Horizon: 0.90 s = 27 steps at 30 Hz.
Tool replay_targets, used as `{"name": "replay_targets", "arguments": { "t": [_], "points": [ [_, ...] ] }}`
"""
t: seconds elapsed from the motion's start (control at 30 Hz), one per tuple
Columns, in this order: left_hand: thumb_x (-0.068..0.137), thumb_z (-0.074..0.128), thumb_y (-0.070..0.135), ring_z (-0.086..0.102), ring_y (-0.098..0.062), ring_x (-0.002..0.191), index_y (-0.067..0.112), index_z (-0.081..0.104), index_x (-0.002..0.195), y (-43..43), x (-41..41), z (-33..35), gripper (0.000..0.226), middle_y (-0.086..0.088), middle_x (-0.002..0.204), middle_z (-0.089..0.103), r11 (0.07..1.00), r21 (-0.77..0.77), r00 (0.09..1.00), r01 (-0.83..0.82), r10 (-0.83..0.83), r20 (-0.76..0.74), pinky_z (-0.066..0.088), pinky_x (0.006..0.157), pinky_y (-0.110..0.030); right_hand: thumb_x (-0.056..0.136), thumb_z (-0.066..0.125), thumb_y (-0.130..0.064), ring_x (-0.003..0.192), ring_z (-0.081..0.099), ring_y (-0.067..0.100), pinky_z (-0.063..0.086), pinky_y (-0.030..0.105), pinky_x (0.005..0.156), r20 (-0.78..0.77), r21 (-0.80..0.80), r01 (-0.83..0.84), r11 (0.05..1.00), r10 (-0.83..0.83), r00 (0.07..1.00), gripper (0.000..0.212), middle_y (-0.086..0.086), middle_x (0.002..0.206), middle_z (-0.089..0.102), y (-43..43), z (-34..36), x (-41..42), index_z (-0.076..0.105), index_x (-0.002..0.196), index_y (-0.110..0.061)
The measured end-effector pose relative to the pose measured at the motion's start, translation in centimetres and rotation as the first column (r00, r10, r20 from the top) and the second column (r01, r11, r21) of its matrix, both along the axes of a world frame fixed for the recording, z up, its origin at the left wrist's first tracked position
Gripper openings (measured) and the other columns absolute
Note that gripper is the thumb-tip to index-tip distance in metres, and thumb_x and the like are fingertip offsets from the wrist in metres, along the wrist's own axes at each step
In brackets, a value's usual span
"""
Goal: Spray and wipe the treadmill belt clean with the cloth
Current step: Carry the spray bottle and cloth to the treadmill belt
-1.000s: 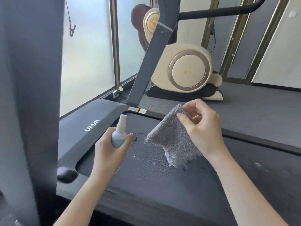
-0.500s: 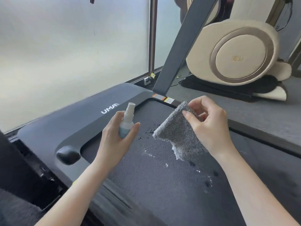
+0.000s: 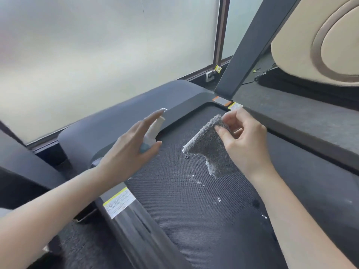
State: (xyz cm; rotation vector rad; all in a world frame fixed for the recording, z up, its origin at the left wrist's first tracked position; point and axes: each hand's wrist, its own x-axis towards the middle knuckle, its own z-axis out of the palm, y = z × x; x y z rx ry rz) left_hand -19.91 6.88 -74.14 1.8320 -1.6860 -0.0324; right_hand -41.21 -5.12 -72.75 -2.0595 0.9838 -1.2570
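We see 2 bare hands held over the far end of the treadmill belt (image 3: pixel 194 220), well apart from each other. The left hand (image 3: pixel 128 152) is wrapped around a small spray bottle (image 3: pixel 150 135), white at the nozzle and pale blue lower down, with the forefinger stretched out over the top of the nozzle and the thumb pressed along the bottle's right side. The right hand (image 3: pixel 244 144) pinches the grey cloth (image 3: pixel 209 150) by its upper far corner between thumb and fingertips (image 3: pixel 219 130); the cloth hangs down toward the belt, and we cannot tell whether its lower edge touches the surface. The belt is dark and finely woven, with several pale wet flecks and 2 or 3 dark spots near and below the cloth. Far and to the left runs the grey motor cover (image 3: pixel 136 111); a dark upright post (image 3: pixel 252 45) rises at the far right corner. A white and yellow warning label (image 3: pixel 118 202) sits on the near left side rail.
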Motion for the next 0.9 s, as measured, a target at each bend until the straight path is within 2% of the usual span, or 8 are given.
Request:
{"name": "replay_targets", "arguments": {
  "t": [0.07, 0.13, 0.23, 0.37, 0.57, 0.7, 0.8, 0.9],
  "points": [
    [0.093, 0.054, 0.034, 0.056, -0.019, 0.105, 0.06, 0.014, 0.141, 0.0, 0.4, -0.5, 0.068, 0.002, 0.129, 0.052, 0.999, 0.025, 0.999, 0.022, -0.022, 0.024, 0.041, 0.088, -0.03, 0.081, 0.069, -0.013, 0.064, 0.052, 0.004, 0.045, 0.024, 0.065, -0.013, -0.011, 0.017, 1.0, -0.017, 1.0, 0.013, -0.01, 0.073, 0.059, 0.2, -1.2, 0.4, 0.057, 0.081, -0.017],
    [0.093, 0.054, 0.03, 0.054, -0.016, 0.108, 0.063, 0.017, 0.139, -0.5, 0.7, -1.7, 0.067, 0.007, 0.13, 0.053, 1.0, 0.0, 0.999, 0.029, -0.029, 0.021, 0.036, 0.088, -0.026, 0.081, 0.069, -0.013, 0.067, 0.054, 0.005, 0.046, 0.027, 0.068, -0.002, -0.013, 0.034, 0.999, -0.034, 0.999, 0.012, -0.008, 0.073, 0.061, 0.1, -2.3, 0.6, 0.058, 0.082, -0.016],
    [0.09, 0.06, 0.023, 0.054, 0.003, 0.083, 0.053, 0.033, 0.135, -1.2, 0.8, -3.8, 0.061, 0.02, 0.097, 0.057, 0.998, -0.058, 1.0, -0.008, 0.008, 0.01, 0.036, 0.076, -0.027, 0.081, 0.069, -0.014, 0.069, 0.055, 0.008, 0.047, 0.028, 0.069, 0.015, -0.016, 0.051, 0.999, -0.051, 0.999, 0.011, -0.007, 0.074, 0.061, -0.1, -3.4, 0.5, 0.059, 0.082, -0.016],
    [0.084, 0.07, 0.022, 0.05, 0.004, 0.063, 0.044, 0.038, 0.131, -1.6, 0.8, -5.4, 0.061, 0.02, 0.062, 0.044, 0.993, -0.115, 0.999, -0.033, 0.036, 0.018, 0.037, 0.065, -0.027, 0.082, 0.069, -0.015, 0.068, 0.054, 0.007, 0.045, 0.023, 0.065, 0.005, -0.032, 0.073, 0.997, -0.073, 0.997, 0.01, -0.009, 0.073, 0.06, -0.2, -3.7, -0.2, 0.059, 0.082, -0.017],
    [0.082, 0.071, 0.019, 0.051, 0.003, 0.064, 0.047, 0.035, 0.134, -1.5, 1.5, -6.2, 0.07, 0.017, 0.061, 0.049, 0.996, -0.086, 0.999, -0.036, 0.039, 0.027, 0.039, 0.065, -0.026, 0.081, 0.07, -0.013, 0.063, 0.051, -0.002, 0.038, 0.006, 0.058, 0.012, -0.004, 0.138, 0.99, -0.138, 0.99, 0.011, -0.009, 0.07, 0.059, -0.2, -3.8, -1.6, 0.059, 0.08, -0.017],
    [0.084, 0.066, 0.017, 0.052, -0.003, 0.066, 0.044, 0.034, 0.142, -1.3, 2.3, -6.7, 0.072, 0.014, 0.066, 0.051, 0.998, -0.035, 0.997, -0.051, 0.053, 0.054, 0.039, 0.067, -0.027, 0.081, 0.07, -0.011, 0.062, 0.05, -0.003, 0.039, 0.009, 0.058, 0.031, 0.008, 0.153, 0.988, -0.153, 0.988, 0.012, -0.01, 0.071, 0.059, -0.2, -4.0, -2.1, 0.06, 0.081, -0.017],
    [0.085, 0.062, 0.019, 0.055, -0.018, 0.068, 0.04, 0.036, 0.137, -1.1, 3.2, -7.3, 0.063, 0.011, 0.069, 0.053, 0.997, 0.028, 0.992, -0.074, 0.071, 0.106, 0.039, 0.067, -0.029, 0.081, 0.071, -0.011, 0.062, 0.05, -0.003, 0.04, 0.01, 0.058, 0.032, 0.001, 0.168, 0.986, -0.168, 0.985, 0.012, -0.01, 0.071, 0.059, -0.1, -4.2, -2.3, 0.06, 0.08, -0.016],
    [0.083, 0.058, 0.015, 0.053, -0.02, 0.064, 0.042, 0.032, 0.128, -1.0, 4.0, -8.2, 0.059, 0.01, 0.061, 0.047, 0.993, 0.056, 0.986, -0.101, 0.093, 0.139, 0.036, 0.061, -0.029, 0.081, 0.071, -0.011, 0.061, 0.05, -0.004, 0.04, 0.009, 0.059, 0.025, -0.005, 0.177, 0.984, -0.177, 0.984, 0.011, -0.009, 0.071, 0.059, 0.0, -4.3, -2.4, 0.06, 0.081, -0.015]
  ]
}}
